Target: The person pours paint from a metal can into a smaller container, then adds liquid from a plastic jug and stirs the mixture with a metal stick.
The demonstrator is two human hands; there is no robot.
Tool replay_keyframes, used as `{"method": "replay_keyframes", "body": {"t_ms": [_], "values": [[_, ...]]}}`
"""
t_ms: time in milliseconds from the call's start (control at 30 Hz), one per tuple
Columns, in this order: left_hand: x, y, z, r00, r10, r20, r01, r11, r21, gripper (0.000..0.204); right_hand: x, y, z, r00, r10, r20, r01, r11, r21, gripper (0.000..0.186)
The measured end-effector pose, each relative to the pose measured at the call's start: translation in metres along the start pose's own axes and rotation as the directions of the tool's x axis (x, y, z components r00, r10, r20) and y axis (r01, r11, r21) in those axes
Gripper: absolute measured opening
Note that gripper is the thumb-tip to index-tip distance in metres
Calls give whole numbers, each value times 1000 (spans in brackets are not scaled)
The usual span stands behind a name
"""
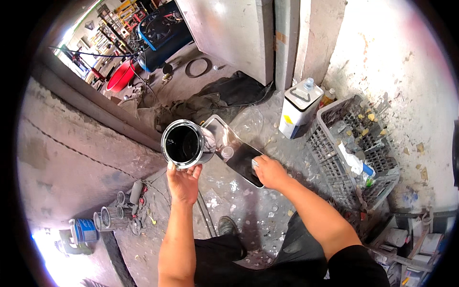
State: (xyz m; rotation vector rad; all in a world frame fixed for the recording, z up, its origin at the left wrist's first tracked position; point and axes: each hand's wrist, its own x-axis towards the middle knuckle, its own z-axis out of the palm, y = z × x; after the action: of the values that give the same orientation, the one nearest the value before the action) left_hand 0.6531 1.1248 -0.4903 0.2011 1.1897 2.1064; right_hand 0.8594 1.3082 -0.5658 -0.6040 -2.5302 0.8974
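Note:
My left hand [184,184] holds a round metal paint can [206,141] from below, thumb at its near side. The can is tilted, so its open mouth faces me and shows a dark, shiny inside. Close to its right is a rectangular metal can [243,161] with a pale rim, a dark glossy face and a round spout [227,152]. My right hand [270,172] is closed at the near right end of that can, apparently round its handle, which the fingers mostly cover. Whether anything flows between the cans cannot be made out.
A white rectangular can [297,109] stands at the right, beside a grey plastic crate [330,158] with litter. Dark cloth [210,98] lies ahead near a metal door [229,33]. Several cups [112,217] and a spray gun [136,191] are at left. A red basin [120,76] is farther off.

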Motion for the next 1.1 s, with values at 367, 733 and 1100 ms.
{"method": "replay_keyframes", "body": {"t_ms": [367, 733, 1100], "values": [[-5, 22, 3, 998, 28, -52, -32, 997, -74, 94, -2, 7, -7, 996, 50, 71, -47, 998, -52, 25], [-3, 45, -18, 978, 139, -156, -161, 977, -141, 89, 2, 4, -7, 977, 159, 142, -151, 986, -65, 26], [0, 57, -24, 948, 146, -282, -193, 970, -148, 96, 7, 8, -14, 981, 143, 133, -112, 971, -212, 25]]}}
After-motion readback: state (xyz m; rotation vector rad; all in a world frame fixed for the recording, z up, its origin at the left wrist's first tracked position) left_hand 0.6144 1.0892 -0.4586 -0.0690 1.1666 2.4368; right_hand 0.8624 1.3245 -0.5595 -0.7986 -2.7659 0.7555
